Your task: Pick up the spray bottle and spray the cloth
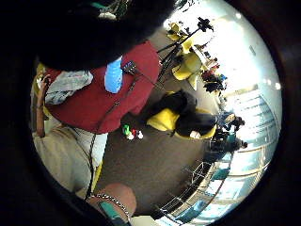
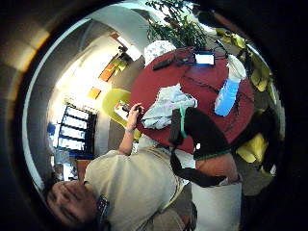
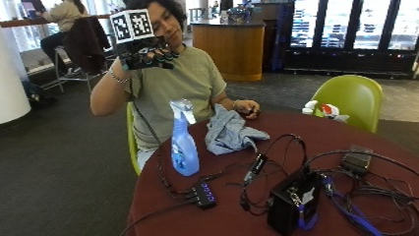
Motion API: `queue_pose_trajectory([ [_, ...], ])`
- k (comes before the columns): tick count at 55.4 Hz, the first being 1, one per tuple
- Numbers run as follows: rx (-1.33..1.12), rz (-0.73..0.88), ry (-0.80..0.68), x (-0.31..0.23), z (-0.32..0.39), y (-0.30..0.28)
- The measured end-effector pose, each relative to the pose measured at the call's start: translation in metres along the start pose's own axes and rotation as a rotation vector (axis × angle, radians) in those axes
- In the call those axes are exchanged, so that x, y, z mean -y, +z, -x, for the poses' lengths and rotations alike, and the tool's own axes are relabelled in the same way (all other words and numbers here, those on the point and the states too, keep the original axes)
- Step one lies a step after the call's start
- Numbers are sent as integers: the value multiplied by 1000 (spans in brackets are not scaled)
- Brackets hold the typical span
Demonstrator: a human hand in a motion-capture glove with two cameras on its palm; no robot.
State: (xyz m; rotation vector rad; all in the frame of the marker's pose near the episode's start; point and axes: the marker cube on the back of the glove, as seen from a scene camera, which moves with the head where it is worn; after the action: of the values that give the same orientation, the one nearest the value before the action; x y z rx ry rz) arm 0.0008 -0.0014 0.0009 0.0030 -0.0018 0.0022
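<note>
Bottle, one of it, is standing upright on the round red table, near the edge by the person and just beside one crumpled grey-blue cloth, which is lying closer to the person's bare hand. That bare hand is resting on the table past the cloth, curled round something small and dark that is too small to make out. The gloved right hand is being held up beside the person's head, well apart from the bottle and the cloth, with its fingers curling forward and grasping nothing. One black box is sitting on the near part of the table amid a tangle of cables, and one small hub with lit ports is lying close to the bottle's base. One green chair is standing across the table. No label or writing is showing legibly on the bottle, which is looking pale blue with a white sprayer, nor on the cloth.
</note>
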Motion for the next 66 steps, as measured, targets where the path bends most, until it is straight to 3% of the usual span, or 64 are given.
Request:
queue_pose_trajectory([
  [36,298,-115,169,-16,-17,63],
  [49,853,-206,278,-28,-19,122],
  [58,943,-310,416,-12,-27,155],
  [63,966,-438,302,3,-38,170],
  [66,991,-423,294,9,-41,175],
])
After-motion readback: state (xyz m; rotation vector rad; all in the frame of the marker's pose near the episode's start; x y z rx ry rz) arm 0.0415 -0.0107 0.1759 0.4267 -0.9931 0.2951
